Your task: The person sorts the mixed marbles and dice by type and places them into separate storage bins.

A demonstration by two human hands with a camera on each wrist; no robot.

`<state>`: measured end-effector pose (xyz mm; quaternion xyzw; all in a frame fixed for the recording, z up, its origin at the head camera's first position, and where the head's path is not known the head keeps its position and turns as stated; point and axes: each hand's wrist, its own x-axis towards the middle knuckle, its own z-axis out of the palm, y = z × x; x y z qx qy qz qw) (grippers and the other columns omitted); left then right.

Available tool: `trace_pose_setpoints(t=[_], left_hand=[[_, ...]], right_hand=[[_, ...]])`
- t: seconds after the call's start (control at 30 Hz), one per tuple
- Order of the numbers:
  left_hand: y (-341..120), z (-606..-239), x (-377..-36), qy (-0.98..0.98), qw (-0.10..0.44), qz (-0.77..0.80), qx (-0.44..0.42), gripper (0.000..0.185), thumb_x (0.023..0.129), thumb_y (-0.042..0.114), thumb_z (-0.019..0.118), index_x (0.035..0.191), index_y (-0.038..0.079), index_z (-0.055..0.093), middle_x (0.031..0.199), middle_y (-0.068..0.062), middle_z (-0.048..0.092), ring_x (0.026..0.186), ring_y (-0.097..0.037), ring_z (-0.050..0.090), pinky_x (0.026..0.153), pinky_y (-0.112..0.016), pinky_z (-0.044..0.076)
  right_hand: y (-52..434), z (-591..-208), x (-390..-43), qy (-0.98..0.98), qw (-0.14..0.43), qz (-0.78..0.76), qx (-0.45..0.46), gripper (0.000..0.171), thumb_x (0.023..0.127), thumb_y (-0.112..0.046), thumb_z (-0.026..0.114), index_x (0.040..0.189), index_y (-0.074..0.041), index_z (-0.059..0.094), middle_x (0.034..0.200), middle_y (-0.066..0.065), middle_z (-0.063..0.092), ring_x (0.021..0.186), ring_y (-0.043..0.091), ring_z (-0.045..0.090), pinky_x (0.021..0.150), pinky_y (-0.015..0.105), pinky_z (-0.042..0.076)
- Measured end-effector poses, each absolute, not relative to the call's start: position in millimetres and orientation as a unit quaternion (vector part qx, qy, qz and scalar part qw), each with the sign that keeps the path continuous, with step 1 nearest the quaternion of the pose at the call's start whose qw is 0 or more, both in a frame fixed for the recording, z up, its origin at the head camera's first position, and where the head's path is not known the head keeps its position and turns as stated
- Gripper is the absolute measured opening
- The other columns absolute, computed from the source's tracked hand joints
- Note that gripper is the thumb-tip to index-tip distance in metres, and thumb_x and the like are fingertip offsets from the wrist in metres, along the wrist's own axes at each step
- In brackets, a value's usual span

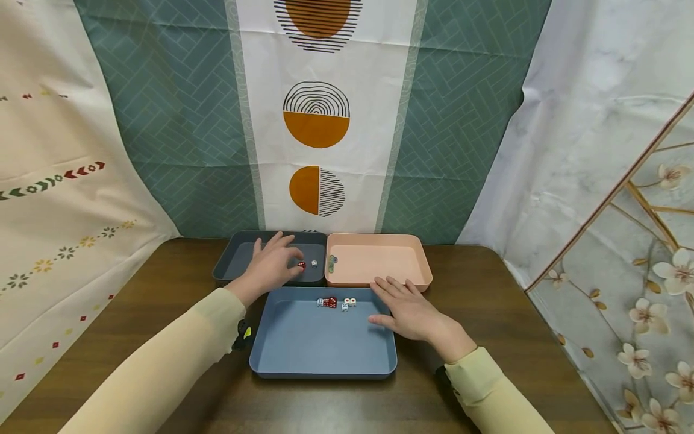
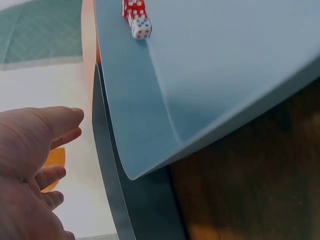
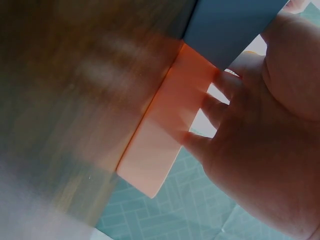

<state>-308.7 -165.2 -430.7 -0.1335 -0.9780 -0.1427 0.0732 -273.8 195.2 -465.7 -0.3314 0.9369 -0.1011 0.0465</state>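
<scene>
In the head view my left hand [image 1: 269,266] is over the dark grey tray [image 1: 230,256]. Its thumb and index finger stand apart beside a red die [image 1: 301,264]; contact is unclear. A white die [image 1: 314,263] lies just right of that. The left wrist view shows the thumb [image 2: 67,120] and fingers with no die visible at their tips. My right hand [image 1: 409,310], fingers spread, is above the right edge of the blue tray [image 1: 325,355], fingertips near the pink tray's [image 1: 379,256] front wall. Red dice [image 1: 332,302] and white dice [image 1: 345,307] lie in the blue tray's far part.
Small greenish pieces [image 1: 331,263] lie at the pink tray's left end. All three trays stand close together on a dark wooden table [image 1: 179,283]. Patterned cloth [image 1: 179,120] hangs behind the table, with more fabric at both sides.
</scene>
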Motion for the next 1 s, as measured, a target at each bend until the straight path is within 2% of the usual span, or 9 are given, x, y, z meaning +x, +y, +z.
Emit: trace_pose_setpoints(t=[0.23, 0.63, 1.0], left_hand=[[-162.5, -434.2, -295.4, -0.971, 0.092, -0.152, -0.16, 0.022, 0.097, 0.023, 0.088, 0.118, 0.017, 0.084, 0.17, -0.024, 0.044, 0.164, -0.049, 0.024, 0.124, -0.083, 0.007], [-160.1, -440.1, -276.8, -0.966, 0.106, -0.148, -0.182, 0.031, 0.097, 0.024, 0.089, 0.126, 0.014, 0.084, 0.169, -0.022, 0.047, 0.163, -0.048, 0.028, 0.123, -0.084, 0.012], [-150.5, -445.0, -259.5, -0.962, 0.108, -0.138, -0.208, 0.028, 0.095, 0.025, 0.091, 0.12, 0.015, 0.085, 0.166, -0.021, 0.052, 0.161, -0.05, 0.032, 0.122, -0.085, 0.014]], right_hand=[[194.4, -465.7, -274.1, 0.937, 0.043, -0.099, -0.331, 0.085, 0.11, -0.057, 0.062, 0.174, -0.007, 0.035, 0.18, 0.012, 0.03, 0.167, 0.038, 0.023, 0.132, 0.067, 0.012], [194.0, -468.0, -273.6, 0.938, 0.044, -0.098, -0.33, 0.086, 0.11, -0.06, 0.06, 0.174, -0.008, 0.035, 0.18, 0.011, 0.03, 0.167, 0.037, 0.023, 0.131, 0.068, 0.013], [194.0, -467.6, -273.6, 0.939, 0.047, -0.093, -0.329, 0.085, 0.111, -0.058, 0.059, 0.175, -0.009, 0.033, 0.181, 0.011, 0.029, 0.168, 0.037, 0.021, 0.132, 0.067, 0.011]])
